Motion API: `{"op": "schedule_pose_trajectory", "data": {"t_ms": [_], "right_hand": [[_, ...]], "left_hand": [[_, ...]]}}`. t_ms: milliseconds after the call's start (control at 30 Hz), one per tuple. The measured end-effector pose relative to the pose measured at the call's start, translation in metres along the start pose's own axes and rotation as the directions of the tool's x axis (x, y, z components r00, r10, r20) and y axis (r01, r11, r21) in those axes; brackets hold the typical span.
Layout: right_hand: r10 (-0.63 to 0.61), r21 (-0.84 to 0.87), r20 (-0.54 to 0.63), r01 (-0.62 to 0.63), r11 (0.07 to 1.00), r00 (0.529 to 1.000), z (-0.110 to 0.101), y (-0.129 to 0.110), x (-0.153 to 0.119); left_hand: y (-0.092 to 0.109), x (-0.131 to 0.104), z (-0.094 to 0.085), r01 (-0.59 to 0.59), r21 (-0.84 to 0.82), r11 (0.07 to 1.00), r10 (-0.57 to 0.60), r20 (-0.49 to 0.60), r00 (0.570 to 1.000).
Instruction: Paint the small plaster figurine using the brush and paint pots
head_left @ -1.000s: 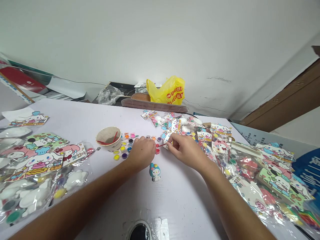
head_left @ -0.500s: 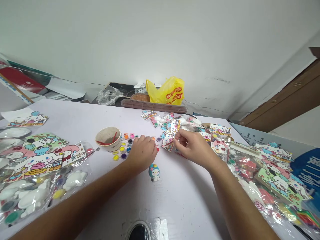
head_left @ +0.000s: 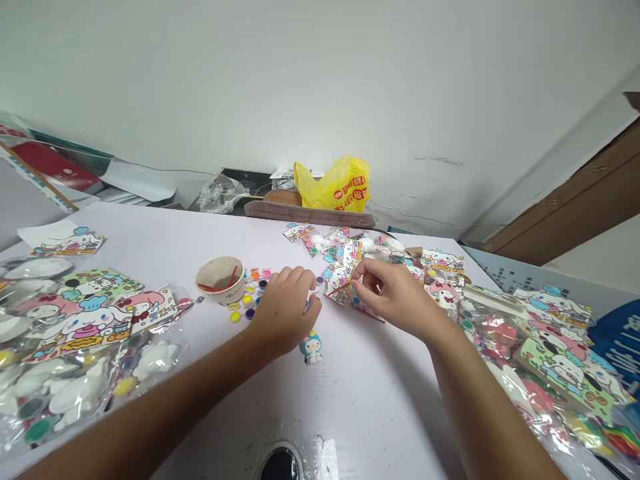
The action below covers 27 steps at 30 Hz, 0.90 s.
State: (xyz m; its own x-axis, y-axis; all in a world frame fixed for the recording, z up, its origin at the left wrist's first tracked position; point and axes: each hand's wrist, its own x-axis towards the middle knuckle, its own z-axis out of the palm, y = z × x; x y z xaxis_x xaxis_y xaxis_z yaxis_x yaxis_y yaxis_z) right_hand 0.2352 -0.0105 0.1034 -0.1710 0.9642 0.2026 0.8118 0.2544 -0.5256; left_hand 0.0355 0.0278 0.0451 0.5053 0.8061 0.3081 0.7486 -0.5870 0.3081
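Mid-frame, left hand (head_left: 286, 310) is palm down over the paint pots (head_left: 249, 300), fingers loosely bent; can't tell if it has hold of anything, underside hidden. Small figurine (head_left: 313, 349), blue hood and white face, is on the white table (head_left: 360, 407) just below that hand, lower centre of frame. Right hand (head_left: 393, 290), right of centre, has thumb and forefinger bent toward each other, near to meeting, beside a printed card (head_left: 341, 270); can't make out what's between the tips. Paper cup (head_left: 233, 294) left of centre: murky liquid, red sticks (head_left: 233, 275) leaning inside, pots just to its right. Bagged kits pile up at left (head_left: 80, 327) and more bagged kits at right (head_left: 565, 363). Yellow plastic bag (head_left: 336, 189) sits past the table's far edge, upper centre.
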Motion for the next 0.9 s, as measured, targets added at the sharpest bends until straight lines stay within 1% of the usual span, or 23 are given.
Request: {"op": "schedule_pose_trajectory", "data": {"t_ms": [67, 133, 200, 267, 300, 367, 400, 467, 600, 700, 767, 900], "right_hand": [[-0.006, -0.003, 0.0, 0.006, 1.0, 1.0, 0.0, 0.0, 0.0], [-0.006, -0.01, -0.001, 0.006, 1.0, 1.0, 0.001, 0.001, 0.0], [0.001, -0.011, -0.003, -0.001, 1.0, 1.0, 0.002, 0.002, 0.0], [0.007, -0.002, -0.002, -0.007, 1.0, 1.0, 0.003, 0.002, 0.001], [0.008, 0.006, 0.002, -0.008, 1.0, 1.0, 0.003, 0.002, 0.001], [0.009, 0.023, 0.01, -0.009, 1.0, 1.0, 0.004, 0.003, 0.0], [0.009, 0.03, 0.01, -0.01, 0.999, 1.0, 0.004, 0.002, 0.0], [0.004, 0.045, -0.002, -0.004, 0.999, 1.0, 0.003, 0.002, -0.001], [-0.013, 0.122, -0.028, 0.017, 0.992, 1.0, 0.003, 0.002, -0.002], [-0.006, 0.189, -0.029, 0.011, 0.982, 1.0, 0.006, 0.005, -0.002], [-0.001, 0.216, -0.029, 0.007, 0.976, 1.0, 0.008, 0.008, -0.002], [0.025, 0.265, -0.023, -0.018, 0.964, 0.999, 0.012, 0.015, -0.003]], "left_hand": [[-0.001, -0.012, -0.004, -0.013, -0.045, 0.999, 0.014, 0.011, 1.0], [-0.006, -0.028, -0.004, -0.02, -0.147, 0.989, 0.019, -0.005, 1.0], [-0.013, -0.045, 0.0, -0.014, -0.194, 0.981, 0.015, 0.006, 1.0], [-0.019, -0.06, 0.005, -0.004, -0.225, 0.974, 0.014, 0.043, 0.999], [-0.021, -0.066, 0.008, 0.012, -0.234, 0.972, 0.008, 0.082, 0.997], [-0.023, -0.073, 0.014, 0.042, -0.251, 0.967, -0.016, 0.104, 0.994], [-0.022, -0.075, 0.016, 0.031, -0.248, 0.968, -0.001, 0.12, 0.993], [-0.021, -0.078, 0.02, -0.003, -0.227, 0.974, 0.03, 0.118, 0.993], [-0.021, -0.081, 0.027, -0.085, -0.175, 0.981, 0.097, 0.061, 0.993], [-0.022, -0.082, 0.03, -0.122, -0.165, 0.979, 0.128, 0.028, 0.991], [-0.022, -0.081, 0.03, -0.105, -0.177, 0.979, 0.114, 0.043, 0.993], [-0.022, -0.077, 0.027, -0.028, -0.221, 0.975, 0.059, 0.134, 0.989]]}}
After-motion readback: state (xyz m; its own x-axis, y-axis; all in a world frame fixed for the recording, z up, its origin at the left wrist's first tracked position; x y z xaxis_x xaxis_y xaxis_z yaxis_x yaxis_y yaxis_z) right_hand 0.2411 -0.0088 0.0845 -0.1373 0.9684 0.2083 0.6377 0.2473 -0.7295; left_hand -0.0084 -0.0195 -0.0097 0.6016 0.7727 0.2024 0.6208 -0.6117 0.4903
